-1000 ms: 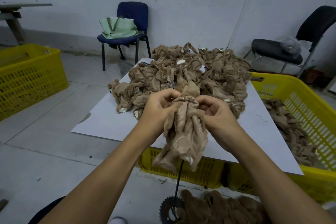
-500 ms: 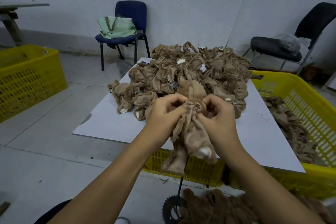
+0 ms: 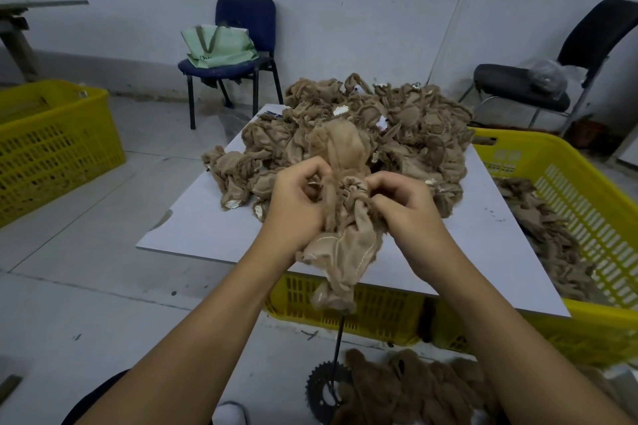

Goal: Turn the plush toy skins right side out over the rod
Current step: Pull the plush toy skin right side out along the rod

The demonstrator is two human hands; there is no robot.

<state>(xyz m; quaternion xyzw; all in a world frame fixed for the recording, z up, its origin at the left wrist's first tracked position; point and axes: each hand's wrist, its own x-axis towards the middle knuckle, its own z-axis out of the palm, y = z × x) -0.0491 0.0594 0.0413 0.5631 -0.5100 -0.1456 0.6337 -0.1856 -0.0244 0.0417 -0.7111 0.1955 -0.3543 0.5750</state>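
**Skin bunched on the rod, both hands working the opening down**

At the centre of the frame the skin (image 3: 340,238) sat over the rod (image 3: 337,338), whose thin dark shaft showed only below the fabric, running down to a toothed wheel (image 3: 326,390) at the bottom. The left hand (image 3: 297,207) had its fingers curled tight into the fabric on the left of the gathered opening; the right hand (image 3: 404,203) pinched the puckered rim on the other side, thumb and fingers closed on cloth. A rounded part of the skin bulged up above the hands, probably pushed out by the rod's tip, though the tip itself was hidden.

To do this step well, the two hands would need to draw the rim down evenly, so the fabric rolls over the tip rather than jamming on one side. Short regrips close to the rim should give better control than one long pull, and the seams, pale along the lower fabric, ought not to be strained.

Behind, the pile (image 3: 362,128) of unturned skins covered the board (image 3: 193,228). A yellow crate (image 3: 559,183) at right held more, and furry finished pieces (image 3: 414,386) lay on the floor at the bottom.
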